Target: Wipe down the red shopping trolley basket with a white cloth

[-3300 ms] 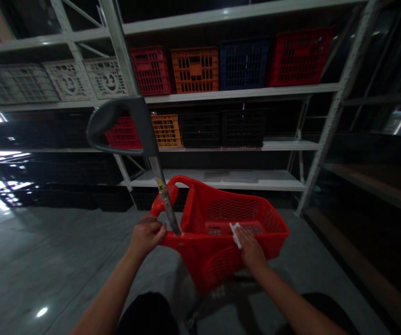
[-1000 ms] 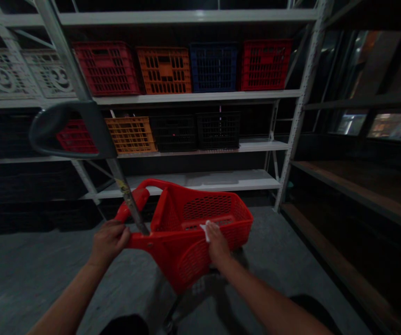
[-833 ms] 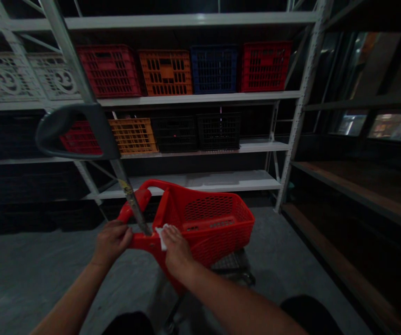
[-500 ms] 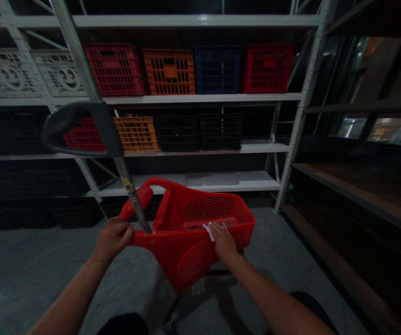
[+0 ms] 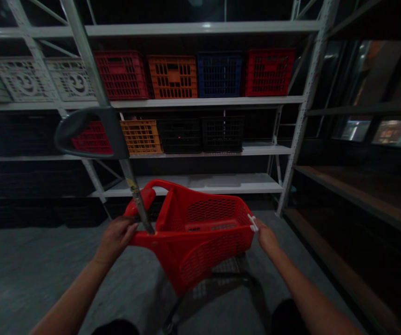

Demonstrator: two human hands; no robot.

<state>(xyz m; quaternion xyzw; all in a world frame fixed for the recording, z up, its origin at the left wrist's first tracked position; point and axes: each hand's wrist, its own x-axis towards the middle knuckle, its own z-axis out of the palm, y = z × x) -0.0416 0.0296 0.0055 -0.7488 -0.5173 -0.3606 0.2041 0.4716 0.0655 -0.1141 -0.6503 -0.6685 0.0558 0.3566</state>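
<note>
White wipe (image 5: 254,224), partly under right fingers (image 5: 261,228)

Blue crate (image 5: 220,74) beside orange crate (image 5: 173,77)

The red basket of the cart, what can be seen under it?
Under the red basket, part of a dark metal frame and the grey floor show. The basket hides the frame's top.

Storeroom or warehouse, by look; white metal racking (image 5: 186,30); plastic crates (image 5: 173,77) in rows; grey floor (image 5: 29,270)
</note>
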